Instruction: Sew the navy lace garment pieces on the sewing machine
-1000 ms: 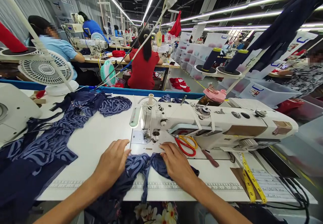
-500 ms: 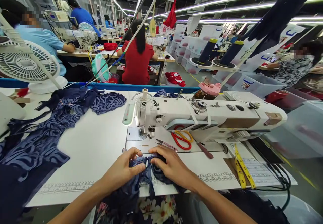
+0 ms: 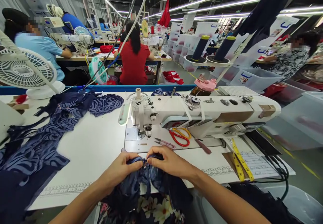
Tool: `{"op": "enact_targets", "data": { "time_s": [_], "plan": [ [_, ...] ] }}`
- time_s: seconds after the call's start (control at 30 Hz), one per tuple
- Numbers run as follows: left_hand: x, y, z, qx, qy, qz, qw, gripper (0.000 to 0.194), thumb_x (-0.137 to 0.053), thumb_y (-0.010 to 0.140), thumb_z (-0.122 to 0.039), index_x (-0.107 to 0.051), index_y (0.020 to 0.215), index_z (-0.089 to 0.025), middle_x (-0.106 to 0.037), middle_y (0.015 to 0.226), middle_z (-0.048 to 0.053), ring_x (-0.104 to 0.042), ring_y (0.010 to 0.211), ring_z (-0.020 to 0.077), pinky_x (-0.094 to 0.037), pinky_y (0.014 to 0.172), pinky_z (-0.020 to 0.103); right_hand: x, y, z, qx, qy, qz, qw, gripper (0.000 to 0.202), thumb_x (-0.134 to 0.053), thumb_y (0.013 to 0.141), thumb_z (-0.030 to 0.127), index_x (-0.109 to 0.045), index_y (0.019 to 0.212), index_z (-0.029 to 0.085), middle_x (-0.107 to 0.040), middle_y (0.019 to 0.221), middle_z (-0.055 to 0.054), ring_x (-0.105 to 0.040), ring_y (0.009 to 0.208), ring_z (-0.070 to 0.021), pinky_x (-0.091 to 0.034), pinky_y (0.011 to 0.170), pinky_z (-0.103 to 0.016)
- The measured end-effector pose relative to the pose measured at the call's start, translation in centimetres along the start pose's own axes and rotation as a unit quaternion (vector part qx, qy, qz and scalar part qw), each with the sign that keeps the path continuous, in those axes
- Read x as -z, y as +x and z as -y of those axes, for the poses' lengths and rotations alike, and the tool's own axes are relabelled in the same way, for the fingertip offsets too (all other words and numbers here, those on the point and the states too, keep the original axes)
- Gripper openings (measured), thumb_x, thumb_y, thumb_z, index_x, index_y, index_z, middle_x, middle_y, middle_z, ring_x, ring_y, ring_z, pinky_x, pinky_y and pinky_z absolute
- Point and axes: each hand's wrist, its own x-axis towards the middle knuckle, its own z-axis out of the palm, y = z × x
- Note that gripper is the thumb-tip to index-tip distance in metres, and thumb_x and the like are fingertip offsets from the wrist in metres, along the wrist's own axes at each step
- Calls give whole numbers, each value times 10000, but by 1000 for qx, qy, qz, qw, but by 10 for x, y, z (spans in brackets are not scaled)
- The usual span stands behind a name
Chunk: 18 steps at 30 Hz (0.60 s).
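Between my two hands, at the front edge of the sewing table (image 3: 88, 156), is a navy patterned fabric piece (image 3: 145, 180), its lower part hanging toward my lap. My left hand (image 3: 124, 168) pinches its left upper edge between thumb and fingers. My right hand (image 3: 169, 161) pinches the right upper edge, and the two thumbs nearly meet at the middle. Just beyond them stands a white sewing machine (image 3: 184, 111), its needle area (image 3: 140, 131) ahead of my left hand. Thread snips (image 3: 165, 143) lie on the machine bed beyond my right hand.
Navy patterned garments (image 3: 50, 129) are heaped on the left. Red-handled scissors (image 3: 179, 138), a brown-handled tool (image 3: 203, 146) and a yellow tape measure (image 3: 237, 160) lie to the right. A white fan (image 3: 27, 69) stands back left. Co-workers sit beyond the blue table edge (image 3: 106, 88).
Both hands have drawn the fabric's edges closer together at the middle, and more of the fabric hangs below them. The view has shifted slightly.
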Motion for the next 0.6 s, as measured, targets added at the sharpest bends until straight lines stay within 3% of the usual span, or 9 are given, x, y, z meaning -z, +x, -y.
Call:
{"op": "enact_targets", "data": {
  "time_s": [0.17, 0.37, 0.47, 0.6],
  "plan": [
    [0, 0, 5, 20, -21, -10, 1000, 443, -740, 718, -556, -670, 827, -133, -571, 699, -5, -481, 621, 119, -340, 581, 222, 1, 2, 4, 1, 13, 25, 1000, 124, -606, 881, 306, -643, 892, 189, -556, 745, 38, -480, 705, -129, -328, 609, -230],
    [-7, -1, 2, -36, 88, -49, 994, 413, -636, 784, -550, -674, 803, -139, -543, 726, -1, -446, 688, 140, -347, 618, 241, -7, 5, 8, -18, -32, -8, 999, 17, -607, 803, 175, -612, 808, 190, -525, 699, 53, -451, 653, -110, -289, 553, -222],
    [-6, -2, 1, -72, 147, -58, 985, 354, -598, 818, -499, -639, 746, -155, -515, 725, -9, -431, 717, 145, -346, 649, 246, -6, 6, 5, -35, -7, 37, 999, 17, -586, 823, 201, -595, 821, 187, -487, 668, 62, -413, 620, -106, -282, 532, -223],
    [-3, -1, 4, -87, 130, -38, 987, 338, -604, 813, -484, -599, 710, -162, -500, 728, -11, -438, 742, 151, -358, 677, 246, -3, 6, 2, -15, 27, 76, 997, 34, -568, 848, 223, -568, 837, 190, -454, 673, 67, -391, 631, -105, -286, 545, -222]
  ]
}}
